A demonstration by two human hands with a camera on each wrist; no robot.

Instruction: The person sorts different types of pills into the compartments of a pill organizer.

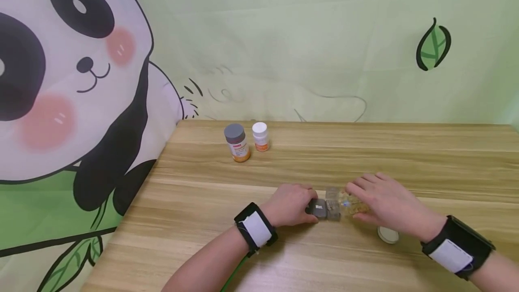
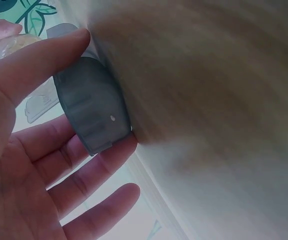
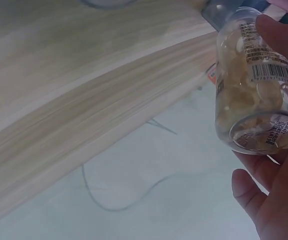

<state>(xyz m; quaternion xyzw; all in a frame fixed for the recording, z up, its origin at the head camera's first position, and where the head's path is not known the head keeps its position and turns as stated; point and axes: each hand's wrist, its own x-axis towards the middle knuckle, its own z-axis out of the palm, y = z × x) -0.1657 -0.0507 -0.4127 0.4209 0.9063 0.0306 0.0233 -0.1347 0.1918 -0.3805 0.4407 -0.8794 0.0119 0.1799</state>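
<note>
"Mon." is being displayed on the grey box [image 1: 318, 209], while a barcode [image 3: 273, 73] — with fine print too small to be read — is being shown on the clear bottle [image 1: 351, 203] of yellowish pieces. The box is lying on the table [image 1: 194, 247] between the two hands, its grey end being pinched by the left hand's [image 1: 290, 204] thumb and fingers. By the right hand [image 1: 385, 202], closed around its sides, the bottle is being held tilted, neck end towards the box.
</note>
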